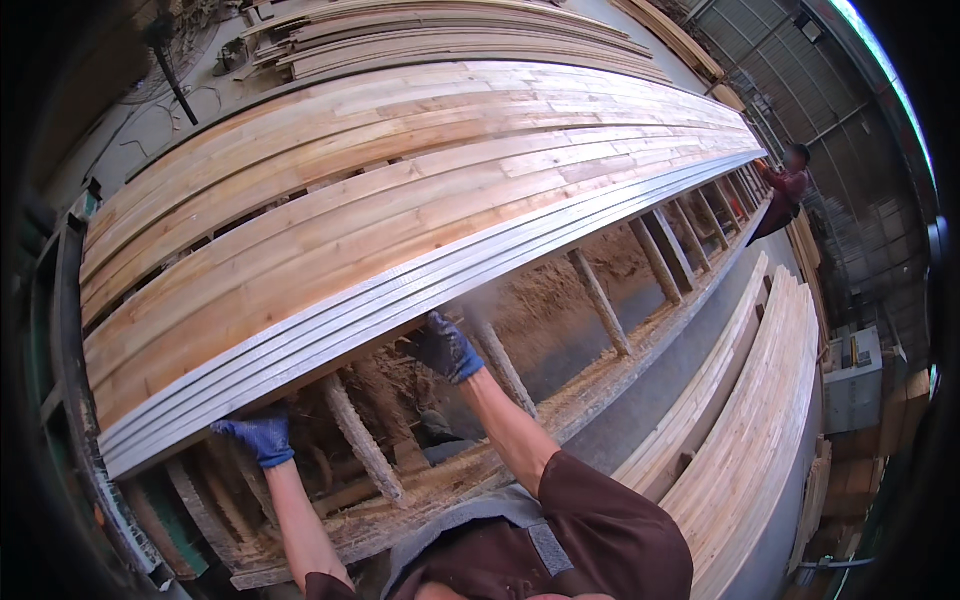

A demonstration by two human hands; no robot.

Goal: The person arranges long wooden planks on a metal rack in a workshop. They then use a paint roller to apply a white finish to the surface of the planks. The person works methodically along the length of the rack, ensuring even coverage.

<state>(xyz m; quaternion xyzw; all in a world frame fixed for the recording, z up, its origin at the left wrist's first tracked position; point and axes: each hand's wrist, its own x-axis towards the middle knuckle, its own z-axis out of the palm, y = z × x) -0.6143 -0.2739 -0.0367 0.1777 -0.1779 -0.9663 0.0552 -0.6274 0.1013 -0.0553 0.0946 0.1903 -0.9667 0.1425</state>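
Note:
A long board with pale silvery lengthwise strips (420,292) lies along the near side of a slatted frame (600,300). My left hand (258,437), in a blue glove, grips its near edge close to the left end, the fingertips hidden under it. My right hand (447,350), gloved in blue too, holds the same edge farther right, with its fingers partly hidden beneath. Behind the silvery board, long jointed wooden boards (330,250) lie side by side, with dark gaps between some of them.
At the far right end of the frame stands another person (788,185), arms toward the boards. Sawdust (560,290) lies under the slats. Long wooden boards (750,430) are stacked at the right, and more timber (460,35) lies beyond the frame. A grey box (853,380) stands farther right.

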